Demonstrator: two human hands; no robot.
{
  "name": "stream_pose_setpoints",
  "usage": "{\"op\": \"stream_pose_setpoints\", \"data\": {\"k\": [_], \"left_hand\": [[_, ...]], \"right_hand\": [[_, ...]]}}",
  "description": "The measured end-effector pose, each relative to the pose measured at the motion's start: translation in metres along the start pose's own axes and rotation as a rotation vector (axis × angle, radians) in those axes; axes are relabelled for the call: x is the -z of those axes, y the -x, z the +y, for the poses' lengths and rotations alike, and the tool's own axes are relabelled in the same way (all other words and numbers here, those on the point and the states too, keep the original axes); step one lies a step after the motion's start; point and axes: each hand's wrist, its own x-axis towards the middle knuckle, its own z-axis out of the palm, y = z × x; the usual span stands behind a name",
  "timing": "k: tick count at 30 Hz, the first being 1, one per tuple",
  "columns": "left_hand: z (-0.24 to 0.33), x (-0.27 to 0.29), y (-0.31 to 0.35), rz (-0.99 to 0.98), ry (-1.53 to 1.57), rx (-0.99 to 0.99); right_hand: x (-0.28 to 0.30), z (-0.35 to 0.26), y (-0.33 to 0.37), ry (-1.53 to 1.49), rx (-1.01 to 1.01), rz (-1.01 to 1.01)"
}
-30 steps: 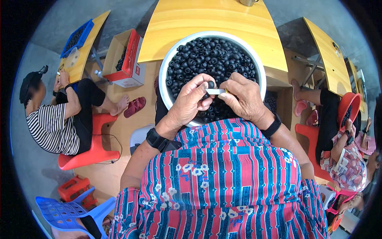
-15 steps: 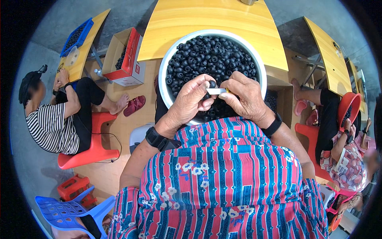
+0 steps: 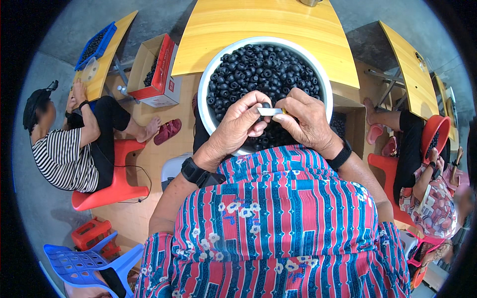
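Head view: a small black piece (image 3: 266, 105) is pinched by the left hand (image 3: 240, 121) over the bowl (image 3: 328, 97); a blade (image 3: 270, 111) is gripped by the right hand (image 3: 308, 119) (fingers curled), aimed at 9 o'clock. The left could get nicked — if the blade slips, probably. Versus half a second ago, more of the piece is covered.

left hand (image 3: 235, 124) above near-left part of basin (image 3: 326, 92), thumb and forefinger pinched, other fingers curled, right hand (image 3: 308, 119) above basin's near-right part, fingers folded, thumb aimed left, hands close together, forearms (image 3: 174, 199) converging from near side of basin
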Motion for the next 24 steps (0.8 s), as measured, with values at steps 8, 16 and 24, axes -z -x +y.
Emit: {"op": "stream_pose_setpoints", "data": {"k": [8,16,24], "left_hand": [[-0.0001,0.0003,0.0005,0.020,-0.044,0.022],[-0.0009,-0.0007,0.0006,0.017,-0.043,0.019],[-0.0012,0.0034,0.0006,0.033,-0.030,0.029]], "right_hand": [[0.0006,-0.0008,0.0004,0.017,-0.001,-0.014],[-0.0006,0.0003,0.0015,0.027,-0.001,0.000],[-0.0037,0.0037,0.0018,0.010,-0.057,-0.037]]}}
